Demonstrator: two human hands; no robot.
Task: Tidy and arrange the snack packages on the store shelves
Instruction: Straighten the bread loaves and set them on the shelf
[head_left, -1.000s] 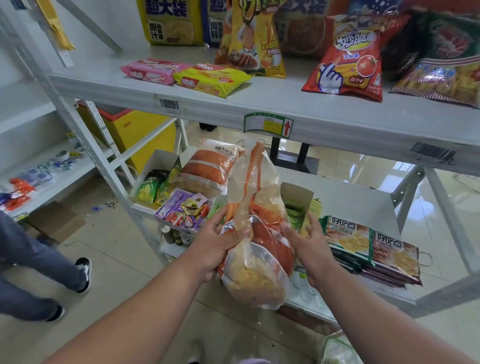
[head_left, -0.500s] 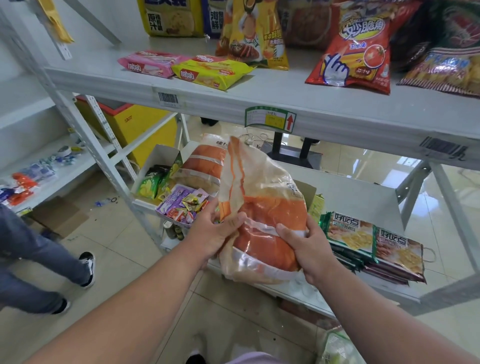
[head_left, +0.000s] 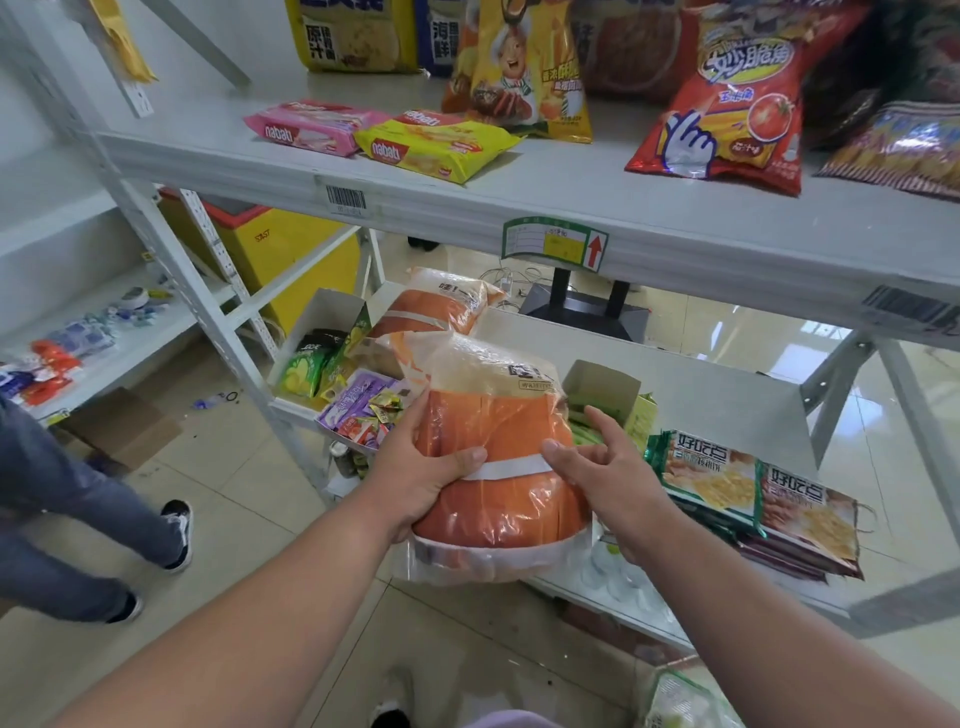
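A large orange and clear snack bag (head_left: 498, 467) lies on its back at the front edge of the lower shelf (head_left: 727, 410). My left hand (head_left: 415, 473) grips its left side, thumb across the white band. My right hand (head_left: 597, 467) rests on the bag's right side with its fingers spread and loose, thumb on the band. A second bag of the same kind (head_left: 436, 309) lies behind it on the same shelf.
The upper shelf (head_left: 519, 208) carries pink (head_left: 306, 127) and yellow (head_left: 436, 148) wafer packs and tall chip bags (head_left: 727, 98). Flat green-edged snack packs (head_left: 753, 488) lie right of my hands, open cartons of small sweets (head_left: 358, 410) to the left. A person's legs (head_left: 78, 519) stand on the floor at left.
The bag has turned from upright on its edge to lying flat, orange face up, and moved onto the shelf's front. My right hand's fingers have loosened from their grip.
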